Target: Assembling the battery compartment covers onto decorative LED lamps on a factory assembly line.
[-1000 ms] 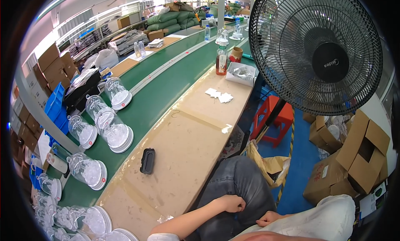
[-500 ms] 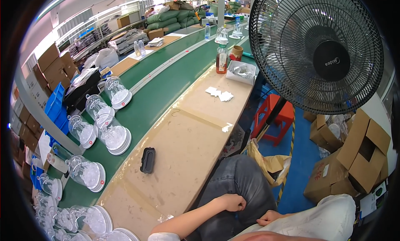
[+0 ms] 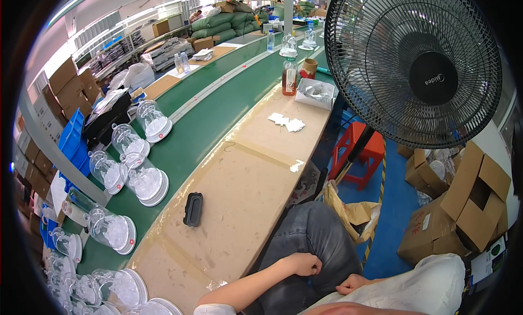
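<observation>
The left hand, in the lower middle of the frame, rested on the grey trousers with its fingers curled inward in a loose fist, and nothing showed in its grasp. The right hand lay lower and a little to the right, close to the lap and the white top; its fingers seemed partly bent, but too little of them showed to tell whether they were closed or held anything. The black case, a long, narrow shape left of the frame's centre, lay on the brown-topped table, up and to the left of both hands and well apart from them. Of the two, the left hand was clearly the nearer, its forearm slanting in from the lower edge along the table's near side. The case's long axis ran almost straight up the frame, its upper end leaning slightly right, so it stood steeper than the table's slanting edge. Farther left, beyond the table's far edge, clear domes on white bases stood on the green belt, while flat white pieces lay toward the table's upper end, above the case and to its right.
</observation>
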The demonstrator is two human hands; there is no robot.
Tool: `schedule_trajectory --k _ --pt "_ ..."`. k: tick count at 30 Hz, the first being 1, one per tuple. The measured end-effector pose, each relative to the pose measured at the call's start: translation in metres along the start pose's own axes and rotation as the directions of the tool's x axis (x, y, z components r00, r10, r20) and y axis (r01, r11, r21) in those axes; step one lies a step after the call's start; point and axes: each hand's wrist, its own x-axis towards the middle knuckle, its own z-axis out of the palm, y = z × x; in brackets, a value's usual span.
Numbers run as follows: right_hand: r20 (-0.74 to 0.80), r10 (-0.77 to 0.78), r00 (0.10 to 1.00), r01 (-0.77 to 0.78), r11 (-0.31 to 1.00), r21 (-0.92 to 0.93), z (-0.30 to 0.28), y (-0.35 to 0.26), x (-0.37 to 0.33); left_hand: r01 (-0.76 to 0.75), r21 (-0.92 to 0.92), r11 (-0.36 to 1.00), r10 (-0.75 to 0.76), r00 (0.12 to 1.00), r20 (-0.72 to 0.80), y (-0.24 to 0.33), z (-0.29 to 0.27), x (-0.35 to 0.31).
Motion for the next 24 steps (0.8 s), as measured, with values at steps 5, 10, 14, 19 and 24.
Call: schedule_trajectory --k 5,10,14,19,24 --pt "-0.006 0.000 1.000 0.000 1.000 0.005 0.0002 0.0007 0.0004 -0.014 -0.007 1.000 0.014 1.000 -0.011 -0.0033 0.0019 0.0016" --pt "-0.013 -0.023 1.000 0.023 0.999 -0.031 -0.0005 0.0008 0.0009 -0.031 -0.015 0.999 0.030 0.999 -0.019 -0.0048 0.0022 0.0017" --pt "-0.018 -0.032 0.999 0.032 0.999 -0.021 0.0004 0.0030 0.0006 -0.033 -0.007 0.999 0.033 0.999 -0.014 -0.0041 0.0027 0.0031" --pt "-0.022 -0.023 0.999 0.023 1.000 -0.014 0.0004 -0.0004 -0.0001 -0.025 -0.017 1.000 0.025 1.000 -0.015 -0.0038 0.0029 0.0017" --pt "-0.007 -0.007 1.000 0.006 1.000 -0.022 -0.0001 -0.0001 0.0004 -0.025 -0.017 1.000 0.025 1.000 -0.011 -0.0046 0.0025 0.0021"
